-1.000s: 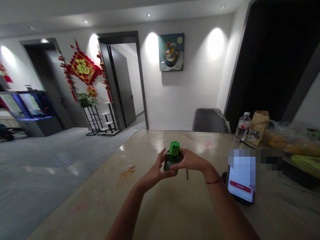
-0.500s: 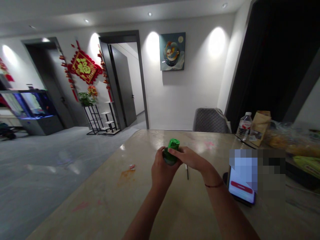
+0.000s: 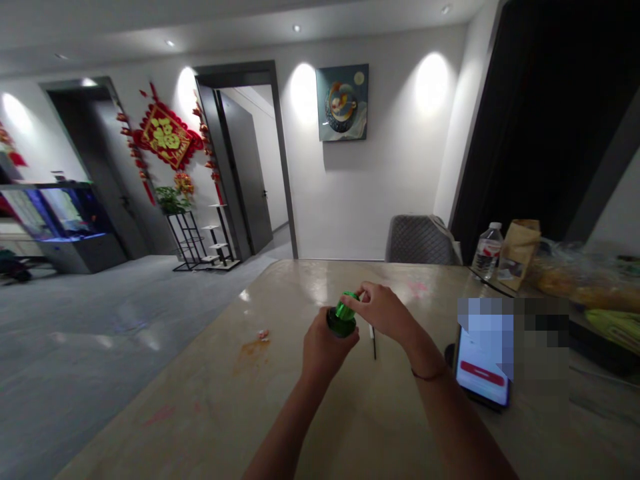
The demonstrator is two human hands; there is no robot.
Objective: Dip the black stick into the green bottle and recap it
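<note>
Left hand (image 3: 326, 348) closed around the lower body of a small green bottle (image 3: 338, 325); fingers wrapped, bottle held above the surface, tilted slightly to the right of upright. Right hand (image 3: 383, 310) in a narrow pinch, fingertips (image 3: 354, 300) on the bright green cap (image 3: 347, 309) at the top of the bottle, back of the hand facing up. Thin red cord (image 3: 429, 375) around right wrist.

Both hands over the middle of a pale, polished surface (image 3: 295, 407). Thin dark stick (image 3: 374, 345) lies on it just below the right hand. Further right, a phone (image 3: 483, 373) lies with its screen lit and a red button showing; part of it is pixelated. Left of the hands, a small crumpled wrapper (image 3: 263, 335) sits just beside an orange stain (image 3: 253, 348). Pink marks (image 3: 417, 287) near the far edge.

Far right corner: plastic water bottle (image 3: 487, 251), brown paper bag (image 3: 519, 253), plastic-wrapped food (image 3: 565, 280). Beyond the far edge, a gray quilted chair (image 3: 420, 240). On the wall behind, a framed picture (image 3: 343, 102) and a red-and-gold hanging (image 3: 167, 137). Potted plant (image 3: 173, 200) on a black metal stand (image 3: 187, 240) below the hanging. Aquarium (image 3: 63, 213) at far left.
</note>
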